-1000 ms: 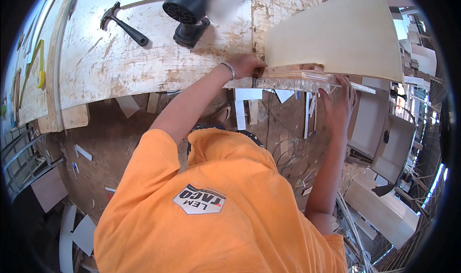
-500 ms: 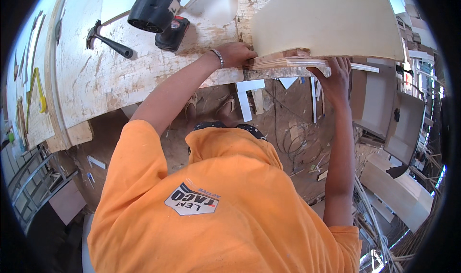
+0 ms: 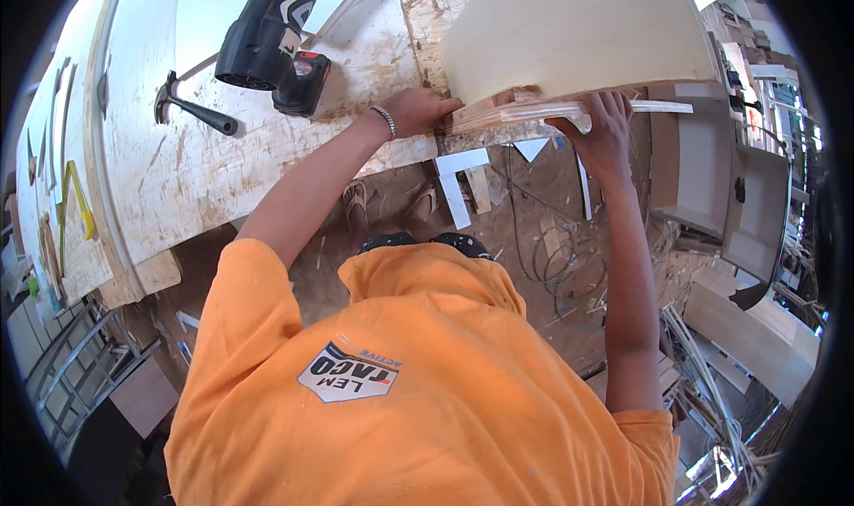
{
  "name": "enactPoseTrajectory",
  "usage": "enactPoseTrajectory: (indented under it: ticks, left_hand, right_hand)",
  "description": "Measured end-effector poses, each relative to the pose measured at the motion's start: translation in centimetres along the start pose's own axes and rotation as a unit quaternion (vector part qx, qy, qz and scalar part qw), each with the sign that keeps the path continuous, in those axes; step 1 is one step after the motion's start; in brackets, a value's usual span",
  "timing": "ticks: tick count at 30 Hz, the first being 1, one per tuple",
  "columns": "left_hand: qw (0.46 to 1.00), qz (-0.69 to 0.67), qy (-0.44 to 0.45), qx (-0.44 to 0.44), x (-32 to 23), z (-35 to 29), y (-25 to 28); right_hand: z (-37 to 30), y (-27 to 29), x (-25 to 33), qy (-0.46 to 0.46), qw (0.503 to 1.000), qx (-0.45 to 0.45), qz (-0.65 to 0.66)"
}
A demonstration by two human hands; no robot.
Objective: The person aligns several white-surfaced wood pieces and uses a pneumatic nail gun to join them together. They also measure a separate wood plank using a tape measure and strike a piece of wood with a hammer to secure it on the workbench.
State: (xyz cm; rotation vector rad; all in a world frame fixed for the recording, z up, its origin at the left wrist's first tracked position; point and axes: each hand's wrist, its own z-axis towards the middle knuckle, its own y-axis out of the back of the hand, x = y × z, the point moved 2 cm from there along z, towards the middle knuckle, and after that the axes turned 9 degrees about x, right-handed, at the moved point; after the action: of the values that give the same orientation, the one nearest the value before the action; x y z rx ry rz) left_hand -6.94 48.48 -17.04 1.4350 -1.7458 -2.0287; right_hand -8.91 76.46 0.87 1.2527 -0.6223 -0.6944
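Note:
Layered plywood strips (image 3: 516, 113) lie along the front edge of the bench, just below a large pale board (image 3: 578, 30). My left hand (image 3: 418, 113), with a bracelet at its wrist, is closed at the strips' left end; its fingertips are partly hidden. Farther right, my right hand (image 3: 607, 132) grips the strips, thumb on the near side and fingers over the top. A thin light strip (image 3: 663, 107) sticks out to the right past that hand. Beneath the board's near edge sits a short wood block (image 3: 516, 93).
On the worn bench (image 3: 213, 172) lie a hammer (image 3: 197, 105) and a black cordless power tool (image 3: 271, 34), its battery (image 3: 302, 83) nearest me. A yellow tool (image 3: 82, 205) rests at far left. Cables (image 3: 556, 257) and offcuts (image 3: 463, 186) litter the floor; cabinet boxes (image 3: 756, 212) stand right.
The whole view has shifted a little, moving the bench and board leftward in it. Both hands stay on the plywood strips, with the right fingers slightly repositioned.

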Motion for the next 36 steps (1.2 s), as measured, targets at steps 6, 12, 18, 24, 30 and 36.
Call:
enactPoseTrajectory:
  ticks: [6,12,18,24,30,36]
  left_hand:
    - [0.997,-0.029,0.060,-0.040,-1.1,-0.6,-0.7]
    - [0.967,-0.174,0.160,-0.092,-5.1,-2.0,1.2]
    - [0.837,-0.450,0.053,-0.307,-8.4,-4.0,3.6]
    - [0.726,-0.610,0.080,-0.308,-9.5,-2.2,2.4]
    - [0.729,-0.602,0.087,-0.315,-10.3,-2.4,2.6]
    - [0.795,-0.529,0.114,-0.275,-10.2,-3.2,4.1]
  right_hand:
    - [0.0,0.0,-0.2,-0.008,1.000,0.012,-0.004]
    - [-0.3,0.2,-0.2,-0.008,1.000,0.009,-0.003]
    - [-0.2,0.2,-0.2,-0.011,1.000,0.010,-0.007]
    - [-0.3,0.0,-0.4,-0.007,1.000,0.013,-0.012]
    - [-0.4,0.1,-0.3,-0.019,0.999,0.026,-0.013]
    - [-0.2,1.7,2.2,-0.028,1.000,0.005,-0.012]
